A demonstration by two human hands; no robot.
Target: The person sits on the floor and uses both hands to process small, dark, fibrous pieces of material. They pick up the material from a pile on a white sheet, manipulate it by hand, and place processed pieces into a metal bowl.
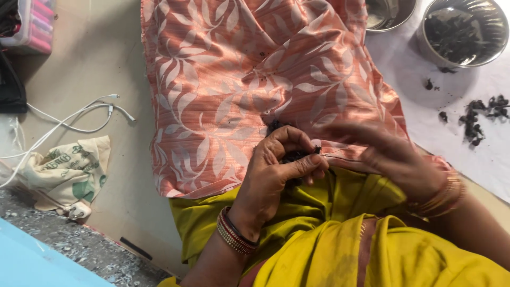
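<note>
1. The left hand (276,170) sits nearest, its grip narrow: thumb and fingers pinch a small dark cluster (295,155). What the dark bits are is hard to make out, since the curled fingers cover most of them.
2. Just right of that grip, the right hand (396,159) is blurred; whether its grip is closed or loose cannot be told. A thin thread (340,153) runs between the two hands.
3. Below both grips lies yellow cloth (340,239), cut off by the bottom edge.
4. Beyond the grips spreads a pink leaf-patterned fabric (239,79), reaching past the top edge; its left border falls straight down beside bare floor (106,64), the widest open room.
5. Far left of the grips lie a printed cloth bag (66,172) and white cables (79,119).
6. Right of the grips, a white sheet (425,106) carries loose dark pieces (478,117).
7. Farthest up right, two steel bowls (459,32), one holding dark pieces, the other cropped.
</note>
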